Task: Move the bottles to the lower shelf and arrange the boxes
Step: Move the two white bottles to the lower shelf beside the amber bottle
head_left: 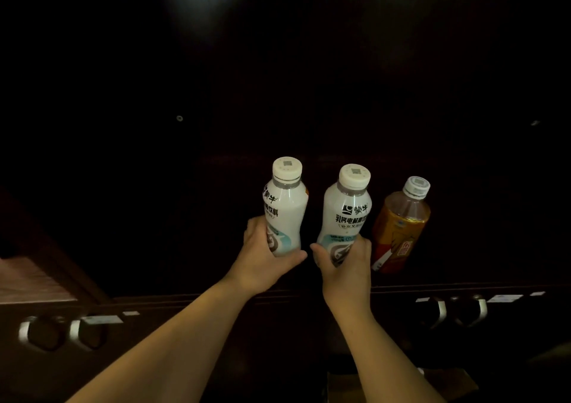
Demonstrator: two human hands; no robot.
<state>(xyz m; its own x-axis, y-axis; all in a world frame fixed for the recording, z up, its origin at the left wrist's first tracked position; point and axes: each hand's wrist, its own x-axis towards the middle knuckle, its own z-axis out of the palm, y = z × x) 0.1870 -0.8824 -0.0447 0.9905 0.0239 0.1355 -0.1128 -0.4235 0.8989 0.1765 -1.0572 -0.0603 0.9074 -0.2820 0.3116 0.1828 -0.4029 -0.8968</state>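
Note:
Two white drink bottles with white caps are in my hands inside a dark shelf bay. My left hand grips the lower part of the left white bottle. My right hand grips the base of the right white bottle. To the right of them an amber tea bottle with an orange-red label and a pale cap stands by itself, untouched. Whether the held bottles rest on the shelf board is hidden in the dark. No boxes are visible.
The shelf's front edge runs across below the bottles. Under it are dark cabinet fronts with metal ring handles at the left and right, with small white labels. A reddish wooden surface shows at the far left.

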